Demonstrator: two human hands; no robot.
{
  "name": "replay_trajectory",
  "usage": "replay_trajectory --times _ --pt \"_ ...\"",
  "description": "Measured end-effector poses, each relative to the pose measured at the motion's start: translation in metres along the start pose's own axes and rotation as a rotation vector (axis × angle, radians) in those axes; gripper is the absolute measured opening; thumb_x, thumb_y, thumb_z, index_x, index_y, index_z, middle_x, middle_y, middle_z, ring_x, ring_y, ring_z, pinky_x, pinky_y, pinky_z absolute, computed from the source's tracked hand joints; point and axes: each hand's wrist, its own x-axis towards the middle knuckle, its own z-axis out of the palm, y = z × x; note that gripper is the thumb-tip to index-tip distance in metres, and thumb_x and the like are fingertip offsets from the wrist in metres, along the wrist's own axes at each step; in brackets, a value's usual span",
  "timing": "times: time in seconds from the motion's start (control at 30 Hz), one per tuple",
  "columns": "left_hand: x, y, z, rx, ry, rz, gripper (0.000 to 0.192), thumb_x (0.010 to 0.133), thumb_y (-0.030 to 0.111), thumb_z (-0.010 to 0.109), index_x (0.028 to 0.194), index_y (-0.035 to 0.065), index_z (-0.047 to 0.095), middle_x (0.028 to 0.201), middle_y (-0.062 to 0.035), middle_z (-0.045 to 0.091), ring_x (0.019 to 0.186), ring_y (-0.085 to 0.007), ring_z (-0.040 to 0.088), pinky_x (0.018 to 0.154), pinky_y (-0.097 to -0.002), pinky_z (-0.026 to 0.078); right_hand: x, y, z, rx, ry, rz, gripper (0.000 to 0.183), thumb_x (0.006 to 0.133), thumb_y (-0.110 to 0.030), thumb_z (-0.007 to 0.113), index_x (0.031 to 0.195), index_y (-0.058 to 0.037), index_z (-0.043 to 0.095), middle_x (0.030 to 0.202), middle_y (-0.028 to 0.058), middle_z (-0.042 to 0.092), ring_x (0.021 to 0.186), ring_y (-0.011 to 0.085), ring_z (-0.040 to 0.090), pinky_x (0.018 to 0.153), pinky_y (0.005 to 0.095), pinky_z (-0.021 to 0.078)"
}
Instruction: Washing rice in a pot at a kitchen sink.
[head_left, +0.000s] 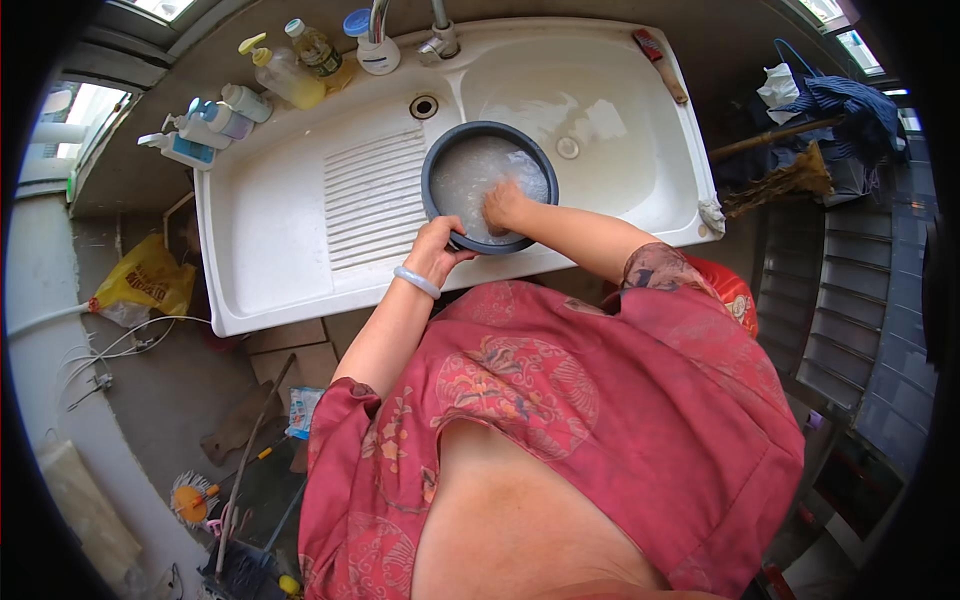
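Note:
A round dark grey pot (429, 180) with cloudy whitish water (469, 169) rests on the white laundry sink (277, 300), where its ribbed washboard (367, 199) meets the basin. My left hand (439, 246), below a pale bangle (417, 282), grips the near rim, thumb on top and fingers outside. Inside the pot is my right hand (504, 204), its fingers dipped in the water. The murk hides the fingertips and whatever they touch.
Along the sink's back ledge stand several bottles, among them a yellow pump bottle (289, 75), beside the faucet (441, 41). Shallow water covers the right basin (607, 150). A brush (660, 66) lies on its far right rim. A yellow plastic bag (146, 277) is at left.

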Motion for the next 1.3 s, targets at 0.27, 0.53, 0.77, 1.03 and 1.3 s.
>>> replay_trajectory --times 0.27,0.53,0.77,1.03,1.3 --pt "-0.008 0.004 0.002 -0.008 -0.022 0.003 0.025 0.061 0.000 0.048 0.086 -0.0048 0.044 0.082 -0.0170 0.049 0.069 -0.0313 0.054 0.058 -0.0448 0.052 0.011 0.041 0.038 -0.052 0.091 -0.148 0.024 0.077 -0.013 0.044 0.086 -0.0051 0.064 0.096 0.0166 0.059 0.089 0.0268 0.058 0.071 0.0387 0.0471" --pt "-0.006 0.002 -0.003 -0.045 0.014 -0.035 0.020 0.064 0.000 0.048 0.084 -0.0032 0.045 0.080 -0.0179 0.051 0.071 -0.0344 0.054 0.064 -0.0506 0.049 0.008 0.041 0.014 0.155 0.329 -0.031 0.024 0.070 -0.012 0.050 0.088 0.0003 0.059 0.094 0.0231 0.057 0.085 0.0300 0.059 0.066 0.0382 0.0497" --pt "-0.003 0.001 -0.004 -0.016 -0.041 -0.027 0.023 0.063 0.001 0.048 0.085 -0.0040 0.044 0.078 -0.0155 0.049 0.069 -0.0301 0.054 0.062 -0.0455 0.052 0.035 0.015 0.024 0.486 0.237 -0.123 0.038 0.064 -0.010 0.052 0.099 0.0037 0.052 0.097 0.0270 0.053 0.089 0.0373 0.054 0.078 0.0393 0.0446" --pt "-0.005 0.002 -0.003 -0.011 -0.015 -0.016 0.024 0.063 0.002 0.048 0.086 -0.0028 0.045 0.077 -0.0138 0.049 0.071 -0.0297 0.053 0.062 -0.0450 0.051 0.029 -0.012 0.027 0.843 0.143 -0.346 0.032 0.067 -0.013 0.052 0.096 0.0001 0.055 0.088 0.0255 0.057 0.088 0.0380 0.054 0.078 0.0400 0.0421" --pt "-0.002 0.001 -0.003 0.001 0.001 -0.017 0.013 0.062 0.001 0.050 0.073 0.0039 0.044 0.073 -0.0089 0.043 0.068 -0.0253 0.049 0.066 -0.0486 0.049 0.026 -0.024 -0.010 0.687 0.238 -0.163 0.027 0.069 -0.021 0.054 0.091 -0.0063 0.060 0.092 0.0182 0.059 0.088 0.0325 0.056 0.073 0.0403 0.0441"
